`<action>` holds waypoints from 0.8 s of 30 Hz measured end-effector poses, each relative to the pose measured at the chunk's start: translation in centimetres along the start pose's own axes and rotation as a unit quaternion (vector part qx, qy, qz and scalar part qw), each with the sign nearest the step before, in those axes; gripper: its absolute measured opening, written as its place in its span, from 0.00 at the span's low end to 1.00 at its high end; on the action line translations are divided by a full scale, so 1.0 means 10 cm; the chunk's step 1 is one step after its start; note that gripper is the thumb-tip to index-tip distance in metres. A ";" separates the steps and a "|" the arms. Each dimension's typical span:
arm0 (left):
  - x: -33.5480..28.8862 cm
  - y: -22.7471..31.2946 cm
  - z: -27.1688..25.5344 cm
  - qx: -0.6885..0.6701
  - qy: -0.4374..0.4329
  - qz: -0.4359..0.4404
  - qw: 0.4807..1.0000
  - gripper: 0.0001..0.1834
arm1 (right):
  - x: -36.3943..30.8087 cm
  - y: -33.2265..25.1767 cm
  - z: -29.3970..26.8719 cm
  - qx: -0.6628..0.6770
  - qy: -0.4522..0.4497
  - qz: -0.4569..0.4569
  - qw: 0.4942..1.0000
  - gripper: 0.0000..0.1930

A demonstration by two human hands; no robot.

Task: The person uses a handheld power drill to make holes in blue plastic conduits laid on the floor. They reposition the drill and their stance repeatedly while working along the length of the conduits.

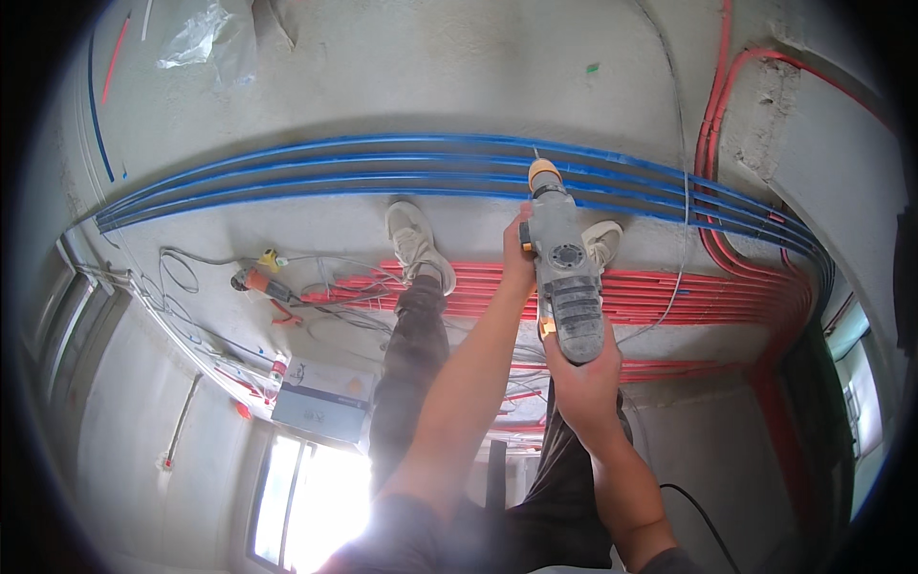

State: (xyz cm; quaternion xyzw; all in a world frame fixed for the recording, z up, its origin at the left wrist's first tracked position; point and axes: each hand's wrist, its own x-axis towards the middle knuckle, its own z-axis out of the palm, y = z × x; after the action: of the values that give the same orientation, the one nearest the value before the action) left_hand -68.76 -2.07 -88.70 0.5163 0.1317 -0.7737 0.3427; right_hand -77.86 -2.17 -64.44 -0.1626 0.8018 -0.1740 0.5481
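The big gray drill (566, 244) is between 2 and 3 o'clock from the middle, its nose pointing almost to 12. Both hands hold on to it: the left hand (519, 253) on its left side, the right hand (585, 383) at the back end. The thin bit (537, 152) is right by the blue pipes (430, 156); I can't tell if it touches the floor. It seems best to hold tight, aim between pipes, and push gently.

Indoor building site, bare grey floor (488, 226), exposed red conduits (679, 288), blue pipes (430, 156)
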 end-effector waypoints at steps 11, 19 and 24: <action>-0.03 -0.09 -0.03 -0.032 -0.040 -0.003 0.999 0.27 | 0.03 0.00 -0.04 -0.023 -0.042 -0.043 0.998 0.17; 0.09 -0.03 0.07 -0.073 -0.041 0.022 0.996 0.28 | 0.20 0.00 0.01 -0.024 -0.029 -0.062 0.997 0.19; 0.29 -0.07 0.09 -0.114 0.000 0.009 0.993 0.28 | 0.31 -0.08 0.01 -0.009 -0.013 -0.001 1.000 0.18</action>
State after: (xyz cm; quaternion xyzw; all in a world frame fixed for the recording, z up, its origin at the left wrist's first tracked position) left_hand -70.57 -3.17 -91.01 0.4753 0.2141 -0.7506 0.4060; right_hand -78.75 -4.33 -66.71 -0.1708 0.7957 -0.1654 0.5571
